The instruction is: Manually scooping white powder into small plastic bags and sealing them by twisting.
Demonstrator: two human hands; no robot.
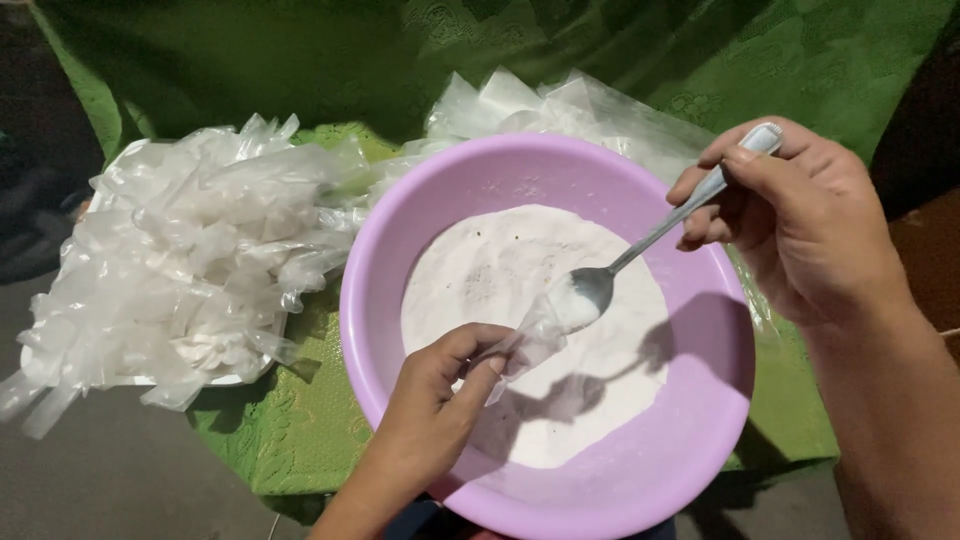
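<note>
A lilac plastic basin (pixel 700 400) sits in front of me, holding a flat layer of white powder (pixel 560 330). My right hand (pixel 800 215) grips a metal spoon (pixel 640 245) by its handle; the spoon's bowl, loaded with powder, points into the mouth of a small clear plastic bag (pixel 535 335). My left hand (pixel 440 405) pinches that bag open above the powder, over the basin's near left side.
A heap of several empty clear plastic bags (pixel 190 250) lies on a white tray at the left. More clear bags (pixel 560 105) lie behind the basin. A green patterned cloth (pixel 290 420) covers the surface; grey floor shows at the lower left.
</note>
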